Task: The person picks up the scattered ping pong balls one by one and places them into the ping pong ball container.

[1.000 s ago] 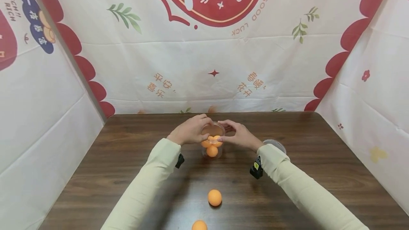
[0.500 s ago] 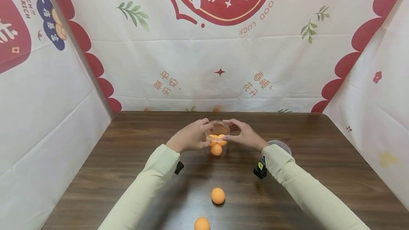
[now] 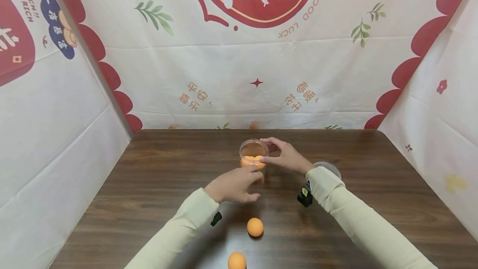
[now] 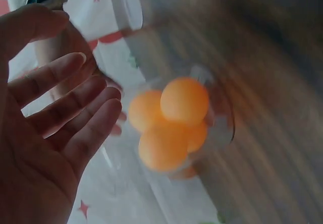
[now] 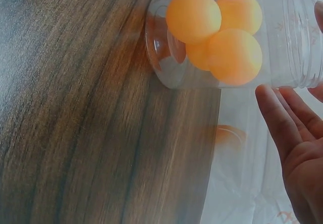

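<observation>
A clear plastic jar (image 3: 253, 148) stands upright and uncapped toward the back of the table, several orange ping-pong balls (image 5: 193, 17) lying at its bottom. My right hand (image 3: 286, 157) holds the jar near its rim, thumb on the near side and fingers around the far side. My left hand (image 3: 234, 186) is in front of the jar, fingers loosely spread and holding nothing; it hides the jar's lower part in the head view. One loose ping-pong ball (image 3: 255, 227) lies nearer me, below the left hand. Another ball (image 3: 237, 260) is at the bottom edge of the view.
A clear round lid (image 3: 330, 168) lies to the right, partly behind my right wrist. The brown wooden table (image 3: 168, 157) is bounded by a printed white cloth (image 3: 224, 65) at the back and both sides.
My left hand has let go of the jar's rim and come down toward me, toward the loose balls. The right hand stays at the jar. The head view has shifted slightly.
</observation>
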Demonstrator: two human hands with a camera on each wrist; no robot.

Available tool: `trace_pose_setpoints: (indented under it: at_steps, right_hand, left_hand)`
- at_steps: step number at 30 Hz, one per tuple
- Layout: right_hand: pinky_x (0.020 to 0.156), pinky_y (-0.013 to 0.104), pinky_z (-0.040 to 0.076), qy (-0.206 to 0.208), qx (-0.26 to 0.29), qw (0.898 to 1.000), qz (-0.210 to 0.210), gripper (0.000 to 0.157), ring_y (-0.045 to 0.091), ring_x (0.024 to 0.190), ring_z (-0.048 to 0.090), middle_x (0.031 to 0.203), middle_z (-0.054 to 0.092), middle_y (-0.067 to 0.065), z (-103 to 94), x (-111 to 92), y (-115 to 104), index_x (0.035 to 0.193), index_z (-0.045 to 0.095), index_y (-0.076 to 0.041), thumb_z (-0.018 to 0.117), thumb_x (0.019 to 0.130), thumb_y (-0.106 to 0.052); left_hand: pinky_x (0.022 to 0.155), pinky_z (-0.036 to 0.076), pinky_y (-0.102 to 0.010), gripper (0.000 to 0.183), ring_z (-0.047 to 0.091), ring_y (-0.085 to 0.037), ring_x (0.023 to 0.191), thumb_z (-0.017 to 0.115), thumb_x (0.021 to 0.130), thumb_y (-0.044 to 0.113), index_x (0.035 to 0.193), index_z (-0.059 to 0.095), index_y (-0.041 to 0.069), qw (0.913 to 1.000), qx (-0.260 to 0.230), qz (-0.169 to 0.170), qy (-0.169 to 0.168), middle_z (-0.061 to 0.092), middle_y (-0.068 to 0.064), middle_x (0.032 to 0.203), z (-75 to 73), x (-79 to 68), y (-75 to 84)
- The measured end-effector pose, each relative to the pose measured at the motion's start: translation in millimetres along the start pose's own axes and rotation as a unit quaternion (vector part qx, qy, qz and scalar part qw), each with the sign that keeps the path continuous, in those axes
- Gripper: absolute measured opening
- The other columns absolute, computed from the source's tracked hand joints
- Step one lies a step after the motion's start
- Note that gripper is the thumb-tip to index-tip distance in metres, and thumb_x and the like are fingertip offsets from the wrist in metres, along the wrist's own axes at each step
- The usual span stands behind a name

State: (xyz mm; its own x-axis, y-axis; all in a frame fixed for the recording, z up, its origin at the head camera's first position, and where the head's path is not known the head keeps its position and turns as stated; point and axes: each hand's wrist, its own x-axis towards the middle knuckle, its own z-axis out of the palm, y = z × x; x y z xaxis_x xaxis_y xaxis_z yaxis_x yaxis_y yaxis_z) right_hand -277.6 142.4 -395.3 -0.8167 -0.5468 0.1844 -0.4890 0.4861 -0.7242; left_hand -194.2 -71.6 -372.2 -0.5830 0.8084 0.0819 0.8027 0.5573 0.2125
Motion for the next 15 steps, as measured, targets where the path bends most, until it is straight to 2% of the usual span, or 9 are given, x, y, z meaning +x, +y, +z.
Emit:
trace_pose_setpoints:
  at_steps: [8,11,15]
  right_hand:
    - [0.090,0.049,0.050,-0.003,0.003,1.000,-0.002,0.062,0.030,0.110,0.058,0.120,0.060,0.013,-1.6,0,-1,0.136,0.047,-0.008,0.073,0.084,-0.029]
    - [0.090,0.046,0.051,-0.001,-0.003,1.000,-0.001,0.062,0.029,0.110,0.058,0.119,0.060,0.013,-2.4,-1,-1,0.136,0.047,-0.008,0.073,0.084,-0.029]
    - [0.089,0.042,0.052,-0.005,-0.009,1.000,0.000,0.062,0.029,0.110,0.059,0.120,0.060,0.013,-1.4,0,0,0.137,0.047,-0.009,0.073,0.085,-0.030]
  left_hand:
    - [0.070,0.047,-0.014,0.039,0.056,-0.003,0.081,0.065,0.087,0.042,0.114,0.061,0.014,0.9964,0.062,0.015,-0.056,0.060,0.004,0.101,23.3,-4.3,26.5]
    - [0.066,0.045,-0.012,0.038,0.055,0.000,0.078,0.066,0.085,0.043,0.113,0.061,0.017,0.9946,0.055,0.006,-0.088,0.059,0.008,0.100,28.6,-6.1,34.0]
    - [0.060,0.040,-0.013,0.037,0.048,0.001,0.073,0.069,0.082,0.038,0.113,0.060,0.021,0.9891,0.010,-0.027,-0.144,0.058,0.009,0.102,33.6,-9.3,40.1]
